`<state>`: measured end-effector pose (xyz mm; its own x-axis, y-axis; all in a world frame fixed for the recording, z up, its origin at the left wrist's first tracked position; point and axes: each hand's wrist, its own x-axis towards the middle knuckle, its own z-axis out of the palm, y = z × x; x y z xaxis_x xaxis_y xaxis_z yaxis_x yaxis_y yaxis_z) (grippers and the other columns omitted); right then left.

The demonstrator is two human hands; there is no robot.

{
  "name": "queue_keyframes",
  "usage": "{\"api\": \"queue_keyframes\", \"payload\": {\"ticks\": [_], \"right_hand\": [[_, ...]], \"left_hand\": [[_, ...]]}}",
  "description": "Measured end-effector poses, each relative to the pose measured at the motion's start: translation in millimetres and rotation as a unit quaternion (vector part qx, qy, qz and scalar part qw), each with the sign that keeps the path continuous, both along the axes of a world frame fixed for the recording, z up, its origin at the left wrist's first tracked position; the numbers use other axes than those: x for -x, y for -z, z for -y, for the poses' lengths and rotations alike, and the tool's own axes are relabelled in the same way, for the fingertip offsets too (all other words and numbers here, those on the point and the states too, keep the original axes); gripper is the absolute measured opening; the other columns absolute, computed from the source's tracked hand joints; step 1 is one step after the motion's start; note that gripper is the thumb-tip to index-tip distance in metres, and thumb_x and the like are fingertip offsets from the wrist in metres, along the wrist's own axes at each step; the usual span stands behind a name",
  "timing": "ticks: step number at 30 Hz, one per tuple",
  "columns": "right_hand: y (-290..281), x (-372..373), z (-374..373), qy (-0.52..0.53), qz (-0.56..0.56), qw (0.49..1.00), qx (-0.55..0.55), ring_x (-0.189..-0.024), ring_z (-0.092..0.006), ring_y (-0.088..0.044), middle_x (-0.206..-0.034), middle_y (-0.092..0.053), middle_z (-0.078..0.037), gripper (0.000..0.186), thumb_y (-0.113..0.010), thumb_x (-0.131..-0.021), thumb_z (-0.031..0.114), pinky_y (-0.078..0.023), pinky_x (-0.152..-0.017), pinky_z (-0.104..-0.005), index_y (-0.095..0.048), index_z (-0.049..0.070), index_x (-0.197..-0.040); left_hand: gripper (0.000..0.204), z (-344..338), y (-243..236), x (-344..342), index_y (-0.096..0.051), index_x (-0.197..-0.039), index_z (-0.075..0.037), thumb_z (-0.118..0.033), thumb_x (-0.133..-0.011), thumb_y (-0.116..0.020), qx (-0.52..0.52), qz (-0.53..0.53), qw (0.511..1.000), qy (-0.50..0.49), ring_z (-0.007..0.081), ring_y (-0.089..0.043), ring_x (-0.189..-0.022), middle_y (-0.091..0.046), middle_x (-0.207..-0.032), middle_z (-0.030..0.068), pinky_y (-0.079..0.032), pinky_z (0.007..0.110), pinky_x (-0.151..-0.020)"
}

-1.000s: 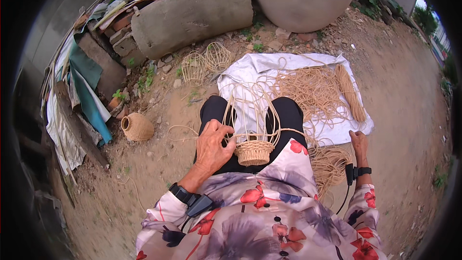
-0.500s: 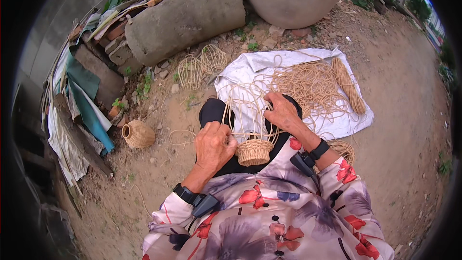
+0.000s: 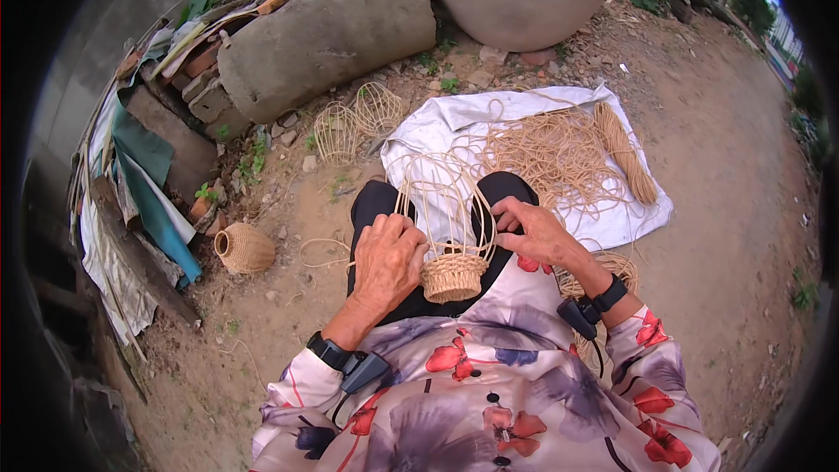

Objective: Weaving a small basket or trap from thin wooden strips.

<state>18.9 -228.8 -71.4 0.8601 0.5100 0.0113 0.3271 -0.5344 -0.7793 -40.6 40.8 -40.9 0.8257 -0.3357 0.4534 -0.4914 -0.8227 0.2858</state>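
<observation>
A partly woven basket (image 3: 454, 276) sits at my lap, its tan base tightly braided and its long bare ribs (image 3: 444, 203) rising away from me and bending over at the far end. My left hand (image 3: 384, 255) is closed at the basket's left side, its fingertips curled against the woven edge and partly hidden. On the right, my right hand (image 3: 537, 232) is beside the outer ribs with bent fingers and the thumb drawn in. Whatever strand lies between those fingers is too fine to make out.
Beyond my knees a white sheet (image 3: 428, 133) carries loose tan cord (image 3: 546, 153) and a bundled hank (image 3: 625, 153). More coiled cord (image 3: 616, 273) lies by my right forearm. Two open frames (image 3: 336, 133) and a finished woven basket (image 3: 245, 247) are on the dirt, near a concrete cylinder (image 3: 328, 39).
My right hand has moved down and outward from the upper ribs to the basket's right side. My left hand stays at the left edge, slightly shifted. The whole view has drifted a little.
</observation>
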Motion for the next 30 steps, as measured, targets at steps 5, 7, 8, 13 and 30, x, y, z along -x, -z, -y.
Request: {"api": "queue_keyframes", "payload": {"ticks": [5,7,8,13,30], "right_hand": [[10.8,24.4,7.5,0.011,0.169,0.981,0.091,-0.074,-0.0276,-0.061,-0.080,-0.063,-0.013,0.020,-0.065,-0.080,0.018,-0.047,-0.066,-0.0389,-0.060,0.001,-0.090],[16.0,14.6,1.9,0.082,0.084,0.993,-0.027,-0.063,-0.0238,-0.060,-0.072,-0.061,-0.012,0.011,-0.063,-0.080,0.011,-0.046,-0.059,-0.0375,-0.061,0.001,-0.077],[16.3,6.7,-3.1,0.085,0.085,0.992,-0.029,-0.063,-0.0238,-0.060,-0.072,-0.061,-0.012,0.011,-0.063,-0.080,0.011,-0.046,-0.059,-0.0375,-0.061,0.001,-0.077],[0.7,-44.9,-10.4,0.106,-0.011,0.993,-0.059,-0.083,-0.0262,-0.065,-0.093,-0.067,-0.018,0.031,-0.062,-0.082,0.019,-0.051,-0.075,-0.0371,-0.061,0.003,-0.109],[5.1,-70.0,-52.6,0.034,-0.028,0.995,0.090,-0.113,-0.0401,-0.057,-0.123,-0.057,-0.028,0.061,-0.062,-0.079,0.027,-0.045,-0.095,-0.0454,-0.043,0.005,-0.133]], "left_hand": [[0.011,5.9,12.7,-4.4,-0.058,-0.083,-0.002,-0.002,-0.076,-0.067,0.063,0.031,0.997,0.005,0.0303,-0.054,-0.081,-0.056,-0.083,0.0103,-0.045,0.041,-0.069],[0.012,8.2,14.0,-2.8,-0.055,-0.084,-0.001,0.001,-0.077,-0.064,0.070,0.001,0.998,0.004,0.0337,-0.055,-0.078,-0.056,-0.081,0.0144,-0.046,0.042,-0.071],[0.012,10.4,15.7,-3.2,-0.055,-0.084,-0.001,0.001,-0.077,-0.064,0.068,0.001,0.998,0.007,0.0337,-0.055,-0.078,-0.056,-0.081,0.0144,-0.046,0.042,-0.071],[0.010,12.0,19.3,-7.2,-0.056,-0.084,-0.001,0.000,-0.076,-0.062,0.081,0.038,0.996,-0.009,0.0323,-0.053,-0.081,-0.058,-0.092,0.0137,-0.042,0.042,-0.071],[0.016,-73.8,24.7,-37.2,-0.062,-0.079,-0.008,-0.018,-0.068,-0.069,-0.029,-0.002,0.950,-0.310,0.0272,-0.052,-0.101,-0.060,-0.109,0.0076,-0.036,0.042,-0.084]]}}
